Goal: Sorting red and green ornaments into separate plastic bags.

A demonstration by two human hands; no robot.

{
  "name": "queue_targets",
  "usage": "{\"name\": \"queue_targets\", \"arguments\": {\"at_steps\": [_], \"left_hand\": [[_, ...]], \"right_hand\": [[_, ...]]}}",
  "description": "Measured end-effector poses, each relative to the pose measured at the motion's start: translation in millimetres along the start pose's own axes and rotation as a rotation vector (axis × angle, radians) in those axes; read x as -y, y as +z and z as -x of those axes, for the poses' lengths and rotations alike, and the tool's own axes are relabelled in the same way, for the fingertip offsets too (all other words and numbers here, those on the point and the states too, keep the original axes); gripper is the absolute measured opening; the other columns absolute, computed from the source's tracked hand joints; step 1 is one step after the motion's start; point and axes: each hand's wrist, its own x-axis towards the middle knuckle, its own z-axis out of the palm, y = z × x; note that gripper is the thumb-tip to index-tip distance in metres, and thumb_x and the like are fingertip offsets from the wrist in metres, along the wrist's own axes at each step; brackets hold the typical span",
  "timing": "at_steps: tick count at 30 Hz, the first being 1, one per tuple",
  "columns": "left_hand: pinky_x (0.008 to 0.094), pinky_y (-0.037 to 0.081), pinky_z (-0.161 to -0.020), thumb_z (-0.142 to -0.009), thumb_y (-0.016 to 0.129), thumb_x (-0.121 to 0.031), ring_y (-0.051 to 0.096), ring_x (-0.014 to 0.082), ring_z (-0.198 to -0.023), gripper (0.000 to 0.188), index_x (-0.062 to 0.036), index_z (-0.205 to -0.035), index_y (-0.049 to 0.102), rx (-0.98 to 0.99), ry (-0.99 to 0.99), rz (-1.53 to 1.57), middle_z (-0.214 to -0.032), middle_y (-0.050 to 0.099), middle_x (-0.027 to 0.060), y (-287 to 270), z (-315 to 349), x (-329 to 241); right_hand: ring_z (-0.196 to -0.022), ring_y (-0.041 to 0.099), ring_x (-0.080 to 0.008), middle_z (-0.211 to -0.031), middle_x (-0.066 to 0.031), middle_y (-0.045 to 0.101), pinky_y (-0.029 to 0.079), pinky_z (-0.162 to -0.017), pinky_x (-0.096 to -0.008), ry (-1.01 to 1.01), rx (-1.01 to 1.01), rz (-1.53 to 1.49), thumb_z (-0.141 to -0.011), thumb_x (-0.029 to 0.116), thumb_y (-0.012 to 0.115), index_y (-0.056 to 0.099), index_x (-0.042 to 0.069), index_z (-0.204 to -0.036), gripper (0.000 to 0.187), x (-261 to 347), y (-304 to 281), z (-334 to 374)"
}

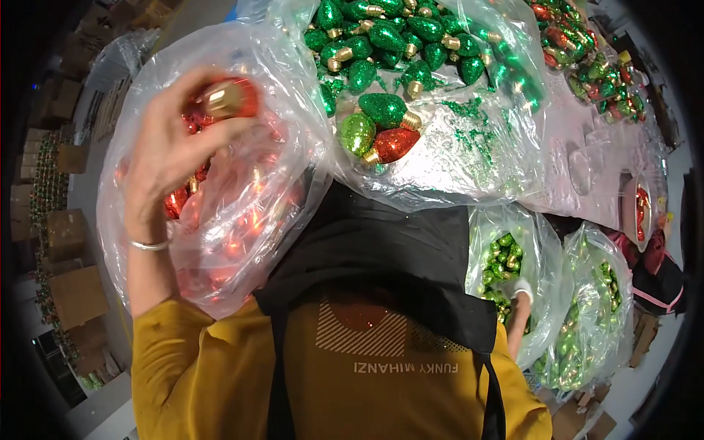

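Note:
My left hand (170,143), with a bangle at the wrist, is raised over a clear plastic bag (121,180) of red bulb ornaments (176,203). Its fingers and thumb are closed round a red bulb ornament (248,98) with a gold cap, slightly blurred. Low on the right, my right hand (521,290), partly covered in white, reaches into a clear bag (543,323) of light green bulb ornaments (501,257); its fingers are blurred and partly hidden. On the plastic-covered table between them lie together a dark green bulb (382,110), a light green bulb (358,135) and a red bulb (396,144).
Dark green glitter bulbs (386,35) are heaped at the table's far side, with loose glitter nearby. Packed clusters of mixed bulbs (605,84) stand far right. Another bag of light green bulbs (576,348) is at lower right. Another person's sleeve (664,268) shows beside it. Cardboard boxes (75,297) stand left.

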Motion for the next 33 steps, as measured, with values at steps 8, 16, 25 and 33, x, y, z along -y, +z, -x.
{"name": "queue_targets", "arguments": {"at_steps": [8, 16, 25, 33], "left_hand": [[0.0361, 0.049, -0.075, -0.072, 0.075, -0.026, 0.061, 0.029, -0.08, 0.042, -0.0027, -0.104, 0.061, 0.233, 0.509, -0.057, -0.086, 0.063, 0.0158, 115, -78, -13], [0.0439, 0.048, -0.069, -0.075, 0.064, -0.031, 0.061, 0.038, -0.076, 0.032, 0.0006, -0.081, 0.063, 0.392, 0.522, -0.295, -0.072, 0.062, 0.02, 126, -105, 2], [0.0429, 0.045, -0.074, -0.08, 0.062, -0.029, 0.06, 0.0325, -0.081, 0.028, -0.0012, -0.084, 0.062, 0.423, 0.574, -0.499, -0.078, 0.061, 0.0169, 141, -117, 30], [0.0435, 0.038, -0.082, -0.077, 0.066, -0.033, 0.056, 0.0294, -0.087, 0.035, -0.0026, -0.093, 0.059, 0.347, 0.512, -0.323, -0.078, 0.057, 0.0127, 135, -71, 15]], "right_hand": [[-0.085, 0.06, -0.0161, -0.103, -0.0089, 0.063, 0.047, -0.064, -0.0234, -0.984, -0.057, -1.967, -0.081, 0.044, 0.063, 0.053, 0.003, -0.123, 0.06, 211, -243, 193], [-0.073, 0.059, -0.0124, -0.098, -0.0088, 0.063, 0.048, -0.062, -0.024, -1.27, 0.059, -1.611, -0.088, 0.018, 0.06, 0.053, 0.0, -0.111, 0.03, 331, -284, 174], [-0.071, 0.055, -0.0083, -0.082, -0.0054, 0.062, 0.047, -0.065, -0.0235, -1.287, -0.243, -0.989, -0.086, 0.02, 0.063, 0.054, -0.005, -0.112, 0.037, 341, -292, 182], [-0.074, 0.056, -0.0077, -0.09, -0.0069, 0.064, 0.047, -0.065, -0.0235, -1.222, -0.043, -1.224, -0.087, 0.02, 0.062, 0.053, -0.005, -0.114, 0.037, 341, -289, 169]]}}
